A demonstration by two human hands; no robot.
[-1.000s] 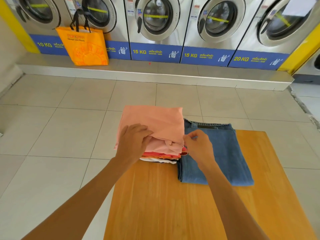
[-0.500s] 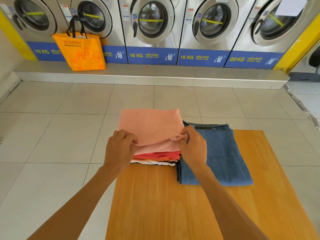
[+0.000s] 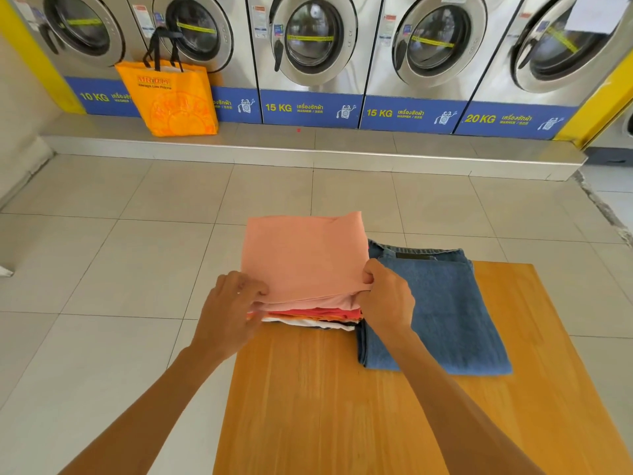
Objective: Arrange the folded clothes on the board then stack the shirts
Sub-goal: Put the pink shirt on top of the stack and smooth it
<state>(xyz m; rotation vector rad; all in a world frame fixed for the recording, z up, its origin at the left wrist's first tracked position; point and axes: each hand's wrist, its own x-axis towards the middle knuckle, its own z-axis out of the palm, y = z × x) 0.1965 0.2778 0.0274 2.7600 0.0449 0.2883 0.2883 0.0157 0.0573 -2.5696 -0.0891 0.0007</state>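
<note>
A folded pink shirt (image 3: pixel 303 255) lies on top of a stack of folded shirts (image 3: pixel 318 317) in red, orange and white, at the far left corner of the wooden board (image 3: pixel 342 406). My left hand (image 3: pixel 231 311) grips the near left corner of the stack, fingers tucked under the pink layers. My right hand (image 3: pixel 385 298) pinches the pink shirt's near right corner. Folded blue jeans (image 3: pixel 445 310) lie flat on the board, right beside the stack.
A row of steel washing machines (image 3: pixel 308 46) stands on a raised step across the tiled floor (image 3: pixel 102 269). An orange shopping bag (image 3: pixel 171 97) leans against them on the left. The board's near half is bare wood.
Both hands have shifted to the near corners of the pink shirt and taken hold. The pink shirt's front edge is now pulled flatter over the stack.
</note>
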